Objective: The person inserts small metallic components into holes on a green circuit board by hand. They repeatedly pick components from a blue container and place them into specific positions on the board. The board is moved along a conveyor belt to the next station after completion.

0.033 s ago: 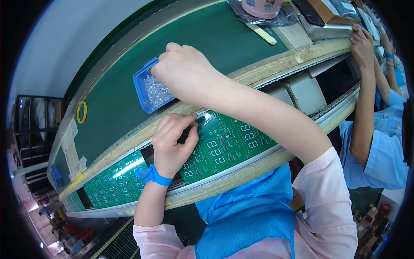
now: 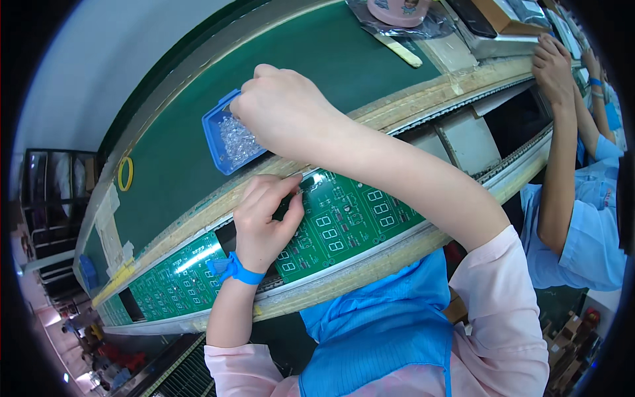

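Note:
My left hand (image 2: 259,213) is at the upper left edge of a green circuit board (image 2: 344,221) with white digit displays. Its thumb and forefinger are pinched together over the board; something tiny seems to show at their tips, too small to name. A blue strap circles that wrist. My right arm reaches across the board, and my right hand (image 2: 284,109) is curled over the right side of a blue tray (image 2: 213,140). Small clear parts (image 2: 237,139) fill the tray. The right fingertips are hidden behind the back of the hand, so what they hold cannot be seen.
More green boards (image 2: 177,278) lie along the rail to the left. Behind the wooden ledge (image 2: 403,109) is a green surface with a yellow ring (image 2: 125,173), a pale stick (image 2: 402,51) and a pink container (image 2: 399,12). At the right, another person's hands (image 2: 552,69) are at work.

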The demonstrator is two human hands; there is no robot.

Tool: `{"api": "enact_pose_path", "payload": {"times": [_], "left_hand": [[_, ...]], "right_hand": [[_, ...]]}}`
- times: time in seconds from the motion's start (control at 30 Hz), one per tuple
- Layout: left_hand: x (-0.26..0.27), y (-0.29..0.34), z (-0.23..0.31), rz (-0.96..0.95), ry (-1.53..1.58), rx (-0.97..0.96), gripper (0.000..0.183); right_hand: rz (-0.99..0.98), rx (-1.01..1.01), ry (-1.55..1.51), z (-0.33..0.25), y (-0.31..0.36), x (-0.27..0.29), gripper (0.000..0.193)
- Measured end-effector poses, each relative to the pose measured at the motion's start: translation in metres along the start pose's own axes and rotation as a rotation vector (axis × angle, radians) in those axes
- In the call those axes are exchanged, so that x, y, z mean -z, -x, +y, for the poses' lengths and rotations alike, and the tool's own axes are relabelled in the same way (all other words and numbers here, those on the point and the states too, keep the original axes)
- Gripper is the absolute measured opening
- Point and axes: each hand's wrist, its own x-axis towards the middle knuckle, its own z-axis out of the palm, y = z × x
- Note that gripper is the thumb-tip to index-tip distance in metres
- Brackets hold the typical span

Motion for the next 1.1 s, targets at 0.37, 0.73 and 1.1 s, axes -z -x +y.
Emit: {"api": "enact_pose_path", "payload": {"times": [0.37, 0.73, 1.1], "left_hand": [[-0.002, -0.005, 0.0, -0.09, -0.09, -0.067, 0.028], [-0.002, -0.007, 0.0, -0.145, -0.096, -0.035, 0.03], [-0.003, -0.008, 0.003, -0.166, -0.182, -0.168, 0.036]], "right_hand": [[0.096, -0.184, -0.339, -0.018, 0.076, 0.075, 0.008], [0.21, -0.329, -0.465, -0.011, 0.108, 0.063, 0.008], [0.022, -0.789, -1.399, -0.015, 0.113, 0.071, 0.01]]}}
